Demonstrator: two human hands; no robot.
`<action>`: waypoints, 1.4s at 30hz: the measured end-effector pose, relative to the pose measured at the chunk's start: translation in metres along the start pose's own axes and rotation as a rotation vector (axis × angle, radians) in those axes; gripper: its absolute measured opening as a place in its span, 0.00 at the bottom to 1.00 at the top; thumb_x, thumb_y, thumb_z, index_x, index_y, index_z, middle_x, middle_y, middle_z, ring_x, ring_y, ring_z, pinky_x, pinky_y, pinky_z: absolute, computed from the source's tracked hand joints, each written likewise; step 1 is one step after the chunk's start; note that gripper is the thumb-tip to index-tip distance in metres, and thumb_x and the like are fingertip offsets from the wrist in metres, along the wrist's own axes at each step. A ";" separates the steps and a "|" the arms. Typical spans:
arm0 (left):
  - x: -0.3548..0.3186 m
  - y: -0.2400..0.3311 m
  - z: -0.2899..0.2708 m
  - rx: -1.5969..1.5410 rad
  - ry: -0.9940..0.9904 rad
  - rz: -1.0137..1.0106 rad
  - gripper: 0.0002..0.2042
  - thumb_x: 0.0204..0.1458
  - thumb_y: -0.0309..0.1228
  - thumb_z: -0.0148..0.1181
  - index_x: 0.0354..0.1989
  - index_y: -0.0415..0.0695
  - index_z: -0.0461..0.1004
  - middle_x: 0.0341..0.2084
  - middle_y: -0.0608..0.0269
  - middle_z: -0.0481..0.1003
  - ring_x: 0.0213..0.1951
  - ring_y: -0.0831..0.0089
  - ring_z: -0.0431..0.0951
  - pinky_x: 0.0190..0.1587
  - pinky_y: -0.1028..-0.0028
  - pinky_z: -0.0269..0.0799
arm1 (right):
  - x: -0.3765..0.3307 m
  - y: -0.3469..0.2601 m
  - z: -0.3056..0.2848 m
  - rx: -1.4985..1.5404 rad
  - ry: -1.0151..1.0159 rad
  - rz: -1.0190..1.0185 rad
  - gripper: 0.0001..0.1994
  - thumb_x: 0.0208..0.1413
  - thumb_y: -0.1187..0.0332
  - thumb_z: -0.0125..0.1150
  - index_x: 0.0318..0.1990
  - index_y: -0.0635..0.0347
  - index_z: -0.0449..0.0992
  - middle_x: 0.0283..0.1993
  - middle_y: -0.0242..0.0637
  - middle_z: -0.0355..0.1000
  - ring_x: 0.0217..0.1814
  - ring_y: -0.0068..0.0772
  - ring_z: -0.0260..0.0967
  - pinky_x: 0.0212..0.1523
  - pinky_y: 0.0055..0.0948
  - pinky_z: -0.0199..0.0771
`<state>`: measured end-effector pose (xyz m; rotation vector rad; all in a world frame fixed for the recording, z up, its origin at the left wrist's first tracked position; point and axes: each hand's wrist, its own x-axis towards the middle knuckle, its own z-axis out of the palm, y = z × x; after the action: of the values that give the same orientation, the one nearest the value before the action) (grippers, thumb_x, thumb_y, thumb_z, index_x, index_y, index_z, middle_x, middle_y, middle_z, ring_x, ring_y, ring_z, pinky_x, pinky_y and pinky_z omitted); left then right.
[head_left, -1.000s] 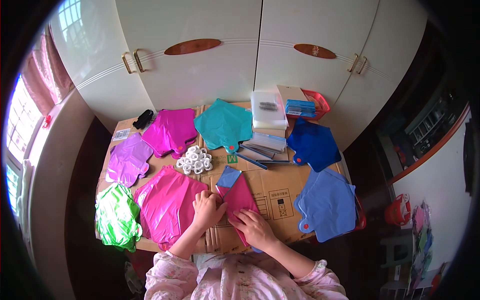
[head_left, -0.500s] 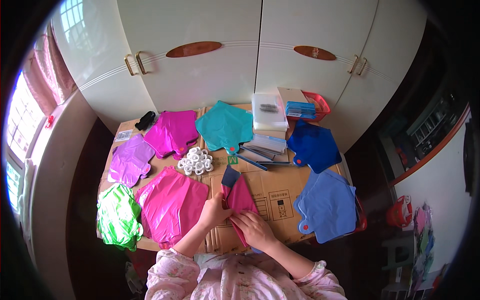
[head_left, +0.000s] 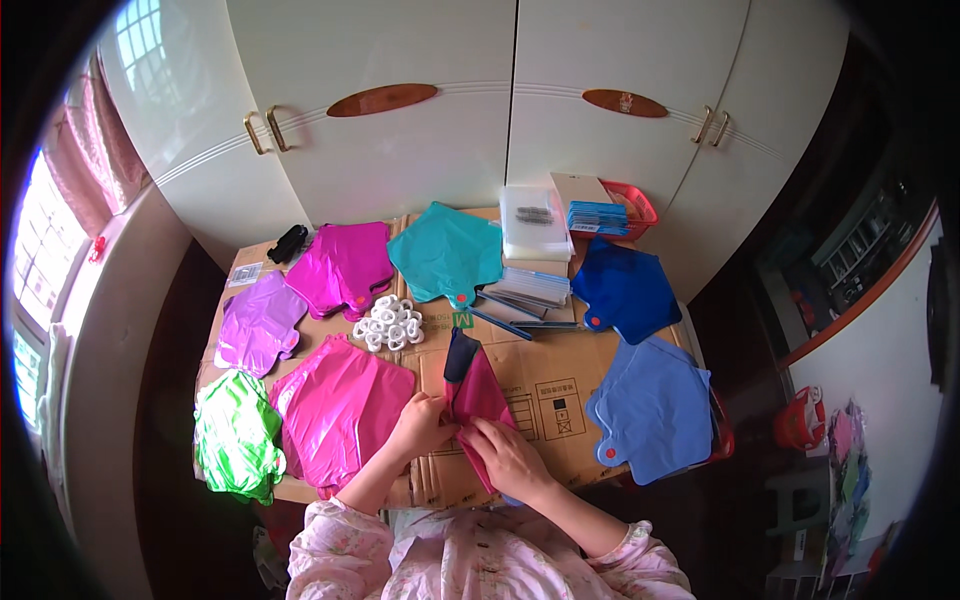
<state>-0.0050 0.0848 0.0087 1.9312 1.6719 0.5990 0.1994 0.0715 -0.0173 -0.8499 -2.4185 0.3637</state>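
Observation:
Front and centre on the cardboard, a folded deep-pink foil piece (head_left: 487, 393) with a dark navy patch at its far tip lies in a narrow, pointed shape. My left hand (head_left: 424, 424) pinches its left edge with thumb and fingers. From the right, my right hand (head_left: 507, 458) grips the nearer part, fingers bent over the fold and close to the left fingertips. Just left of my left hand is a stack of bright pink foil sheets (head_left: 345, 405). White ring-shaped pieces (head_left: 389, 323) sit heaped beyond it.
Around the cardboard-topped table (head_left: 560, 370) lie foil stacks: green (head_left: 237, 435), lilac (head_left: 262, 325), magenta (head_left: 340, 265), teal (head_left: 446, 255), dark blue (head_left: 630, 290) and light blue (head_left: 655, 410). Clear sleeves (head_left: 535, 225), flat packets (head_left: 533, 288) and a red basket (head_left: 640, 205) stand at the back.
The navy tip of the folded piece has become narrower and more upright. My left fingers have shifted slightly along its edge, while my right hand stays nearly in place.

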 end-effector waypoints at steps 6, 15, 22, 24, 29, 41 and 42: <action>-0.002 0.002 0.003 0.042 0.073 0.047 0.12 0.37 0.33 0.66 0.24 0.37 0.73 0.21 0.52 0.75 0.33 0.52 0.74 0.41 0.60 0.71 | -0.002 0.005 0.004 -0.056 -0.029 -0.089 0.19 0.52 0.73 0.49 0.52 0.63 0.72 0.54 0.42 0.69 0.60 0.38 0.64 0.62 0.35 0.63; -0.001 -0.004 0.015 0.132 0.141 0.042 0.14 0.37 0.36 0.67 0.22 0.38 0.72 0.23 0.55 0.74 0.35 0.53 0.73 0.40 0.58 0.70 | -0.002 0.008 0.005 0.009 -0.055 -0.110 0.18 0.53 0.72 0.50 0.51 0.67 0.70 0.54 0.46 0.66 0.60 0.42 0.62 0.62 0.36 0.62; -0.006 -0.008 0.017 0.163 0.130 0.057 0.13 0.39 0.36 0.67 0.24 0.39 0.72 0.27 0.59 0.74 0.37 0.57 0.72 0.40 0.59 0.68 | -0.004 0.002 0.003 -0.117 0.059 0.074 0.23 0.49 0.67 0.59 0.50 0.73 0.67 0.55 0.53 0.61 0.60 0.52 0.59 0.61 0.41 0.62; -0.007 -0.010 0.021 0.160 0.144 0.086 0.12 0.40 0.35 0.66 0.25 0.40 0.72 0.28 0.60 0.74 0.37 0.58 0.71 0.40 0.61 0.67 | -0.004 0.001 0.003 -0.131 0.085 0.121 0.24 0.48 0.65 0.61 0.49 0.74 0.67 0.54 0.54 0.61 0.59 0.53 0.60 0.61 0.41 0.62; -0.013 0.000 0.020 0.233 0.237 0.185 0.10 0.41 0.33 0.65 0.28 0.42 0.72 0.28 0.61 0.74 0.38 0.60 0.71 0.40 0.63 0.65 | -0.004 0.000 0.001 -0.173 0.105 0.176 0.27 0.46 0.62 0.62 0.49 0.75 0.66 0.54 0.56 0.62 0.56 0.53 0.61 0.58 0.42 0.63; -0.024 0.001 0.033 0.296 0.330 0.382 0.10 0.41 0.27 0.61 0.35 0.45 0.74 0.29 0.64 0.72 0.36 0.64 0.71 0.41 0.67 0.67 | -0.003 0.001 0.001 -0.222 0.119 0.158 0.26 0.45 0.60 0.61 0.46 0.73 0.69 0.49 0.56 0.67 0.51 0.53 0.64 0.56 0.43 0.64; -0.026 0.004 0.031 0.317 0.346 0.414 0.11 0.40 0.27 0.61 0.36 0.45 0.75 0.29 0.65 0.72 0.36 0.65 0.71 0.41 0.67 0.67 | -0.004 0.001 0.001 -0.221 0.128 0.144 0.24 0.44 0.60 0.61 0.45 0.72 0.70 0.47 0.56 0.68 0.50 0.53 0.65 0.55 0.43 0.64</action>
<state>0.0139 0.0556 -0.0122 2.5558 1.6493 0.9120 0.2016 0.0701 -0.0205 -1.1123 -2.3129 0.0909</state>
